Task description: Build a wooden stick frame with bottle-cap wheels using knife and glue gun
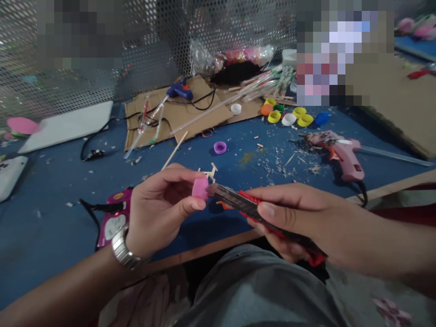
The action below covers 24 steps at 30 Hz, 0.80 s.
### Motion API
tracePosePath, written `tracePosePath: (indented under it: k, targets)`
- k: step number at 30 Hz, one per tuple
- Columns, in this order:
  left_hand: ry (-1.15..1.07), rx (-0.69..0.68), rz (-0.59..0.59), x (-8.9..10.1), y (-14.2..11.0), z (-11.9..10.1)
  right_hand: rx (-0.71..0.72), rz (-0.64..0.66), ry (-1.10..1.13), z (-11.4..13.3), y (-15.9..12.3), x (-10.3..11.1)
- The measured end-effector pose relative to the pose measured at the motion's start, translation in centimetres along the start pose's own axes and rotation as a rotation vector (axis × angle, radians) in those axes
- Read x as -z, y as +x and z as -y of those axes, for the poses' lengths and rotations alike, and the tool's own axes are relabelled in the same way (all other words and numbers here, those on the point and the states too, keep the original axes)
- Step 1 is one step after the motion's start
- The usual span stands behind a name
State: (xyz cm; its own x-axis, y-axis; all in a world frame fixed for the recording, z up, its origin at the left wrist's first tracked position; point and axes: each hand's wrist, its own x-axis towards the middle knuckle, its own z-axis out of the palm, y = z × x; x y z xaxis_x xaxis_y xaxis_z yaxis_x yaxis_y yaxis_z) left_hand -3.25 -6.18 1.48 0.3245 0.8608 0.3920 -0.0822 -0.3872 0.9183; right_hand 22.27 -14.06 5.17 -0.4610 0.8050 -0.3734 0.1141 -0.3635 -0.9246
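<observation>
Between the thumb and fingers of my left hand is a pink bottle cap, held on edge above the table. My right hand is wrapped around a red and black utility knife, its blade pointing left. The blade tip meets the right side of the cap; how deep it goes, I cannot tell. Small wooden stick pieces lie just behind the cap. A purple cap rests farther back. Partly hidden under the knife is a small orange piece.
A pink glue gun lies at right, its cord near the table edge. On cardboard rests a blue glue gun. Several yellow caps sit at the back right. A magenta power strip is beside my left wrist.
</observation>
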Motion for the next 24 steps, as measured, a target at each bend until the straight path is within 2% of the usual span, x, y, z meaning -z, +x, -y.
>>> tracePosePath:
  k: [1, 3, 7, 8, 10, 13, 15, 17, 20, 24]
  targets:
    - [0.022, -0.021, -0.006, 0.0, 0.0, 0.0, -0.024, 0.008, 0.041, 0.0, 0.1, 0.0]
    - [-0.004, 0.022, -0.013, 0.0, 0.0, 0.0, 0.072, -0.03, -0.108, -0.3, 0.3, 0.1]
    - [-0.24, 0.275, -0.008, -0.1, -0.3, -0.4, 0.594, -0.217, -0.929, -0.7, 0.2, 1.1]
    - [-0.296, 0.332, 0.002, -0.2, -0.3, -0.4, 0.688, -0.255, -1.136, -0.6, 0.1, 1.4]
    - [-0.374, 0.406, 0.027, -0.3, -0.2, -0.6, 0.791, -0.303, -1.45, -0.1, -0.1, 1.8]
    - [-0.425, 0.469, 0.062, -0.4, -0.1, -0.6, 0.837, -0.312, -1.621, 1.0, -0.4, 2.2]
    - [-0.418, 0.481, 0.069, -0.4, -0.1, -0.5, 0.818, -0.276, -1.569, 1.3, -0.5, 2.3]
    - [-0.375, 0.464, 0.052, -0.4, -0.2, -0.4, 0.717, -0.241, -1.362, 1.2, -0.6, 2.2]
    - [-0.309, 0.391, 0.033, -0.3, -0.3, -0.4, 0.461, -0.186, -0.849, 0.8, -0.6, 1.4]
    - [-0.172, 0.214, 0.015, -0.2, -0.2, -0.4, 0.084, -0.023, -0.108, 0.5, -0.3, -0.2]
